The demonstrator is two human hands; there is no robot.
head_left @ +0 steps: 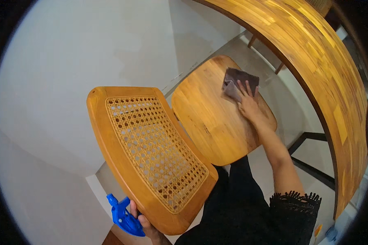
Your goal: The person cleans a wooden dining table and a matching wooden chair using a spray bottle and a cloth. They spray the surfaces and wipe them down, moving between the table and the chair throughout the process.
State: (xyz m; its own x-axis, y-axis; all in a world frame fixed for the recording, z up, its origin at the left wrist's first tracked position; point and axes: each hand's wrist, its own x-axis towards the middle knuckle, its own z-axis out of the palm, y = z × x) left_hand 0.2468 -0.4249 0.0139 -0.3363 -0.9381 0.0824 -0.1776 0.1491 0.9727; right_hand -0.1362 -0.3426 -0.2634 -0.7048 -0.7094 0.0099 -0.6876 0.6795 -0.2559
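Note:
My right hand (249,102) lies flat with its fingers spread on a folded grey-brown cloth (232,85), pressing it to the far right part of a wooden chair seat (204,110). To the left of the seat stands the chair's backrest (104,122), an orange-brown wood frame around woven cane. At its lower left edge my left hand (145,223) is closed, fingers curled beside the blue trigger head of a spray bottle (124,217). The bottle's body is hidden, and part of that hand is behind the backrest edge.
A large curved wooden tabletop (315,53) with a dark edge sweeps along the right side, above the seat's level. Below it are black metal legs (310,169). A pale wall (69,53) stands close behind the chair and to the left. My black-clothed legs (237,183) are near the seat.

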